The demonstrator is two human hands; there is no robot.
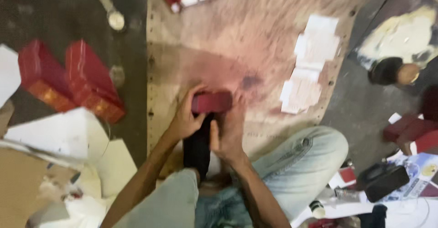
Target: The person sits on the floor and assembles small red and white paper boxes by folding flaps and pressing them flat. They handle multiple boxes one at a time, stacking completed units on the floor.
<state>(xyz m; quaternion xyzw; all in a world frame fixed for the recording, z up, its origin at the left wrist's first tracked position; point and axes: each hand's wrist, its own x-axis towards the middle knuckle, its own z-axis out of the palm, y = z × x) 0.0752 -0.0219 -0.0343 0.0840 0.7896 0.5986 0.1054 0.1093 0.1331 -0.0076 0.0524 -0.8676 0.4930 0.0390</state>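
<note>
Both hands grip one small dark red box (211,102) at frame centre, above a black object (197,148) between the knees: left hand (185,118) fingers curl over its left end, right hand (228,134) clasps from below. Work on this box appears unfinished. Two red boxes (68,80) lie upper left, white paper slips (310,64) upper right, more red boxes (410,132) at right edge

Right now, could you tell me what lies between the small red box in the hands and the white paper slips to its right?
Only bare brown board with a dark stain lies between the small red box and the white paper slips, in the head view.
</note>
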